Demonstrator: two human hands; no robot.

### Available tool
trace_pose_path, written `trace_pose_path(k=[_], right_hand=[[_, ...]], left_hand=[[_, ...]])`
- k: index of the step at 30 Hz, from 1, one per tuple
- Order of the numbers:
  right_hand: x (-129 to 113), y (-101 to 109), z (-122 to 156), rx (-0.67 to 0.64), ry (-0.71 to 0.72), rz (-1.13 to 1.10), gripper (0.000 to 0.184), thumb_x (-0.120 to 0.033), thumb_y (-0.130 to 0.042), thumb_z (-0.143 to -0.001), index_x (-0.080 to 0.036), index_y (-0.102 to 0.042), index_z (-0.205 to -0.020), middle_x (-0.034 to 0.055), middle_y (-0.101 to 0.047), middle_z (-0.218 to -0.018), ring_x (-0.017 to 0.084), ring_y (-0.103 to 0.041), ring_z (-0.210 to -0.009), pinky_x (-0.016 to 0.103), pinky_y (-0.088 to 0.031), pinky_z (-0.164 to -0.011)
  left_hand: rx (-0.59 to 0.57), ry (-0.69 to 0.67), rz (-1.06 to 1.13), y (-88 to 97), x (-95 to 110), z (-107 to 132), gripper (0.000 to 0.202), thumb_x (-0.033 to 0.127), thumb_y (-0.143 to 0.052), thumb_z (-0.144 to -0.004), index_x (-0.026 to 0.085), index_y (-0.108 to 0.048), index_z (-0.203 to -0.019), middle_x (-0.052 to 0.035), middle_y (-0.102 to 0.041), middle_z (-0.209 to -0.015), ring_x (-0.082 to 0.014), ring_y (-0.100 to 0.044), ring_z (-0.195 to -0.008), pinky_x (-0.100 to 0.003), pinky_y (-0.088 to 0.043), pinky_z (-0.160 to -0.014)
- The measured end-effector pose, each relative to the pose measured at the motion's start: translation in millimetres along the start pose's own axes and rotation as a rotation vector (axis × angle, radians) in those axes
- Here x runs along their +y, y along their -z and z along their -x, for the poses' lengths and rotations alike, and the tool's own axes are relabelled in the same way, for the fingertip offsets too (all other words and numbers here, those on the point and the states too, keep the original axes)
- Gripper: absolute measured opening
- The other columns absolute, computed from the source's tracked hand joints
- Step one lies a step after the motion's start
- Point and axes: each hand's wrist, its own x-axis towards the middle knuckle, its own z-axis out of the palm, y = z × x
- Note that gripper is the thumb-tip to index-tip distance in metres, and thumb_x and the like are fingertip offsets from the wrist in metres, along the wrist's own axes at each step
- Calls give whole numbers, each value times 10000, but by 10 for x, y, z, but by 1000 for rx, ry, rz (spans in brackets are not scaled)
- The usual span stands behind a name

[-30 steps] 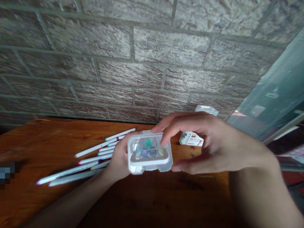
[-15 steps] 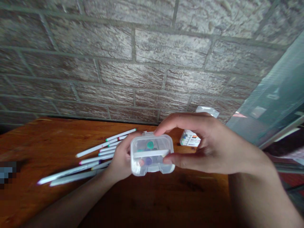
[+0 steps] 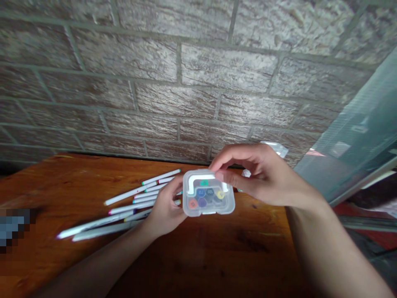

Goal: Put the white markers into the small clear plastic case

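Observation:
A small see-through plastic marker case point(image 3: 212, 207) with a white carry handle point(image 3: 203, 177) is held up above the table. Round coloured marker ends in orange, purple, blue, green and yellow show through its top, which looks closed. My left hand point(image 3: 167, 207) is wrapped around the case's left side, with its fingertips hidden behind it. At the far right corner, the thumb and index finger of my right hand point(image 3: 257, 174) pinch the handle near the case's back edge.
Several white markers point(image 3: 130, 193) with coloured ends lie loosely on the wooden table point(image 3: 217, 256), left of the case. Behind my right hand, a clear plastic lid point(image 3: 276, 148) partly shows. A brick-patterned wall point(image 3: 198, 99) rises along the table's back edge.
The case has shifted slightly right, and its top now faces me more. Its handle has swung from across the middle towards the back. My right thumb has moved from the front side to the handle.

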Motion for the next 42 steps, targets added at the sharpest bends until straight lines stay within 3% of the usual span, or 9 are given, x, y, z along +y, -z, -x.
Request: trace_pose_path(k=[3, 6, 9, 14, 17, 21, 26, 33, 42], right_hand=[[128, 18, -52, 143, -100, -48, 130, -284, -721, -998, -167, -775, -1014, 41, -777, -913, 154, -702, -823, 258, -553, -728], [376, 33, -50, 333, -184, -149, 268, -432, -762, -964, -212, -770, -1117, 56, -790, -1015, 186, -722, -913, 311, -590, -848], [668, -47, 94, 376, -337, -358, 421, -534, -753, -944, -258, -723, -1260, 67, -777, -1170, 223, -730, -1060, 363, -610, -909], [877, -544, 452, 210, -475, -637, 600, -561, -815, -878, -270, -661, -1379, 107, -777, -1277, 259, -749, -1134, 437, -602, -977], [837, -882, 511, 261, -471, -685, 556, -503, -928, -762, -234, -740, -1212, 89, -825, -1141, 262, -781, -1053, 413, -613, -964], [805, -1087, 465, 330, -498, -722, 412, -462, -881, -829, -217, -761, -1137, 77, -844, -1069, 249, -810, -911, 355, -650, -794], [788, -1057, 423, 384, -542, -791, 393, -492, -820, -882, -178, -782, -1116, 111, -850, -1066, 250, -820, -854, 334, -662, -710], [656, -849, 295, 386, -556, -821, 408, -477, -837, -862, -167, -781, -1121, 118, -858, -1036, 248, -831, -821, 315, -674, -670], [508, -533, 74, 431, -457, -799, 486, -590, -723, -936, -182, -750, -1199, 116, -859, -988, 267, -831, -794, 329, -674, -612]], left_hand=[[4, 10, -156, -2, 47, -14, 547, 315, -944, -746, 228, -705, -1230, -89, -794, -1186, -307, -756, -1110, -431, -583, -1044], [-11, 58, -93, 16, 75, -52, 554, 329, -933, -770, 217, -694, -1257, -103, -794, -1200, -297, -754, -1114, -402, -582, -1019], [-15, 90, -13, 41, 99, -108, 564, 354, -911, -799, 204, -686, -1293, -109, -792, -1213, -282, -753, -1090, -374, -587, -971], [7, 141, 84, 20, 145, -174, 485, 409, -906, -785, 166, -750, -1175, -94, -821, -1081, -259, -766, -986, -335, -594, -881], [17, 185, 149, -14, 133, -180, 460, 464, -900, -779, 139, -781, -1082, -105, -832, -1042, -249, -772, -928, -329, -594, -857], [9, 259, 203, -8, 107, -179, 473, 532, -881, -788, 131, -792, -1025, -108, -835, -1027, -222, -769, -877, -286, -596, -779], [-59, 397, 228, 22, 167, -201, 533, 616, -806, -838, 147, -789, -1090, -118, -832, -1019, -219, -766, -773, -286, -608, -630], [-60, 401, 241, -52, 326, -336, 547, 645, -792, -834, 131, -814, -1019, -134, -831, -928, -210, -745, -692, -284, -591, -580], [-75, 326, 245, -152, 597, -638, 550, 647, -782, -851, 143, -822, -1067, -148, -840, -1020, -250, -778, -805, -333, -642, -664]])
